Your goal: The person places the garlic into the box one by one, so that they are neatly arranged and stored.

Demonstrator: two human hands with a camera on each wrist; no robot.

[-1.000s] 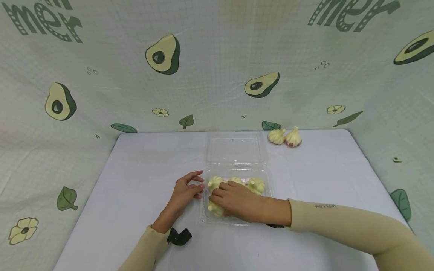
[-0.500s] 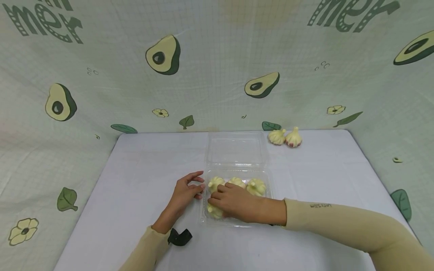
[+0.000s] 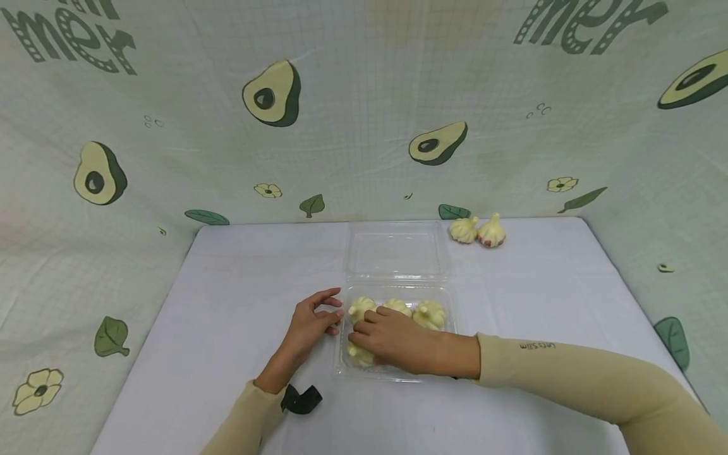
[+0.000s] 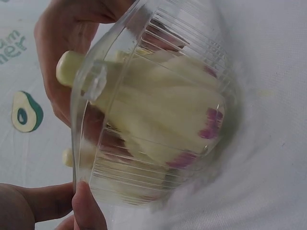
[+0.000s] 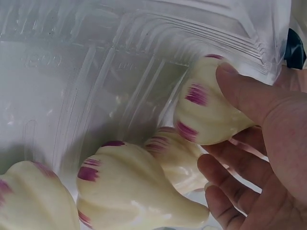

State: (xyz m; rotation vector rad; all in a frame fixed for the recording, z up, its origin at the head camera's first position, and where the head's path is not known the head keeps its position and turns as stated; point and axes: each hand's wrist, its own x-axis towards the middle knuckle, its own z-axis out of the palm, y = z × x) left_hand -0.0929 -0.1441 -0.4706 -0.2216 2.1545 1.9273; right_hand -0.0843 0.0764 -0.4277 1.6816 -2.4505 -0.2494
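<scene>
Behind and down both sides, a pale cloth point(image 3: 364, 82) printed with avocados, leaves, flowers and lettering. In front of it, a broad white surface point(image 3: 529, 303), far edge meeting the cloth. Over the near part, two beige sleeves point(image 3: 546, 379), with small dark lettering on the right one. At the middle of the surface, a clear plastic container point(image 3: 404, 291), with its lid point(image 3: 396, 249) laid back open toward the far edge.

Next in size, the hands, near each other but set differently. Right hand point(image 3: 398, 341) reaching into the container and clamped on a garlic bulb point(image 5: 206, 105), thumb on one side of it, fingers on the other. Left hand point(image 3: 311, 322) at the container's left rim, fingers relaxed and apart, tips at the plastic. By the left wrist, a black strap point(image 3: 304, 399), loose end sticking out.

Then the bulbs, all cream-coloured. The gripped one in the near left corner of the container; whether resting on the bottom, impossible to tell. Three more bulbs point(image 3: 429, 314) in a row along the far side of the container. Outside, right of the lid at the far edge of the surface, a leaning bulb point(image 3: 463, 230) touching an upright bulb point(image 3: 491, 231). Smallest of all, purple marks point(image 5: 195, 94) on the rounded ends.
</scene>
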